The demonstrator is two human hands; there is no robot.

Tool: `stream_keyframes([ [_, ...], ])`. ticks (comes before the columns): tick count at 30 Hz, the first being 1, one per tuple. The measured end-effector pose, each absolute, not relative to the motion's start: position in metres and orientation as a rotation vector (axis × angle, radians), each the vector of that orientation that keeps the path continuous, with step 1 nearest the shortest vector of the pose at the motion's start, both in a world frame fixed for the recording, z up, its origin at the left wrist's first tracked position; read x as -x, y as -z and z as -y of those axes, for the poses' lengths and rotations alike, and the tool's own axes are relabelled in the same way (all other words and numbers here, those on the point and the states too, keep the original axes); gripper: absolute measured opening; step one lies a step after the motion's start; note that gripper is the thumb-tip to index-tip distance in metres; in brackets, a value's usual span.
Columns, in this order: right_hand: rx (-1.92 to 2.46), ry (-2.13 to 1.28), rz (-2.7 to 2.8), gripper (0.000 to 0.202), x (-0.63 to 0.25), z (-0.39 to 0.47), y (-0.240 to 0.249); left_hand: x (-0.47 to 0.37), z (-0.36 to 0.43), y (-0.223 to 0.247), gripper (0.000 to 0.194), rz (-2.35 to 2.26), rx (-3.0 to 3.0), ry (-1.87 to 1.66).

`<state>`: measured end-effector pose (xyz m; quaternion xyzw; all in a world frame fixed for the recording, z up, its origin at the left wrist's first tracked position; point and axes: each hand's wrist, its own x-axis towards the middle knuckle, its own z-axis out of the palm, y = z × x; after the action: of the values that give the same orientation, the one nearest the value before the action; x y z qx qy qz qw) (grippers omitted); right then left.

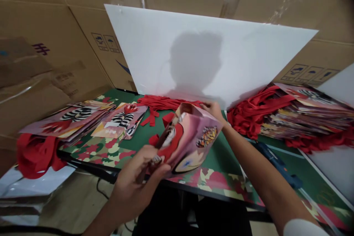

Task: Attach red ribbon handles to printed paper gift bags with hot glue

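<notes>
Head view, the only one I have: I judge the work partway along. A high stack of strapped bags (298, 116) sits at the right end of the worktop (221, 160), and a smaller stack (73, 120) lies toward its left edge, a red strap (37, 155) hanging over; both look done, though I can't confirm it. Left over, by my reading: the bag in hand, plus loose red strips (168, 102) along the back edge. That bag (190, 142) is held tilted above the worktop's front edge, near the middle: boxed out, mouth away from me, print pink-purple with a red shape and a speckled patch. My left hand (139, 177) grips its near end; my right hand (212, 110) is at the mouth, fingers partly hidden, grasp uncertain.
</notes>
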<state>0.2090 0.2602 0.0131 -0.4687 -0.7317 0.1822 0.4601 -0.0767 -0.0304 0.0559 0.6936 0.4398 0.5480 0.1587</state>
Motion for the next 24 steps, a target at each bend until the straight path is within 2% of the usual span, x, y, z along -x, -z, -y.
stream_keyframes([
  [2, 1.147, -0.506, 1.742, 0.03, -0.214, -0.26, -0.031, 0.07, 0.022, -0.055, 0.013, -1.256, -1.68, -1.576],
  [5, 1.115, -0.531, 1.62, 0.037, -0.226, -0.253, -0.064, 0.063, 0.009, -0.056, 0.037, -1.223, -1.349, -1.484],
  [8, 1.039, -0.554, 1.544, 0.033, -0.241, -0.229, -0.101, 0.062, 0.001, -0.055, 0.069, -1.201, -1.127, -1.352],
  [10, 0.968, -0.602, 1.565, 0.034, -0.246, -0.2, -0.121, 0.063, 0.001, -0.053, 0.079, -1.192, -1.063, -1.284],
  [12, 0.844, -0.684, 1.632, 0.044, -0.243, -0.16, -0.133, 0.063, 0.002, -0.051, 0.078, -1.181, -1.033, -1.23],
  [15, 0.799, -0.738, 1.655, 0.023, -0.223, -0.092, -0.126, 0.062, 0.007, -0.049, 0.077, -1.117, -0.983, -1.163],
  [18, 0.85, -0.794, 1.731, 0.019, -0.193, -0.033, -0.093, 0.061, 0.012, -0.046, 0.076, -1.049, -0.991, -1.077],
  [24, 0.882, -0.814, 1.74, 0.031, -0.161, 0.018, -0.03, 0.05, 0.025, -0.039, 0.071, -1.061, -1.078, -1.072],
])
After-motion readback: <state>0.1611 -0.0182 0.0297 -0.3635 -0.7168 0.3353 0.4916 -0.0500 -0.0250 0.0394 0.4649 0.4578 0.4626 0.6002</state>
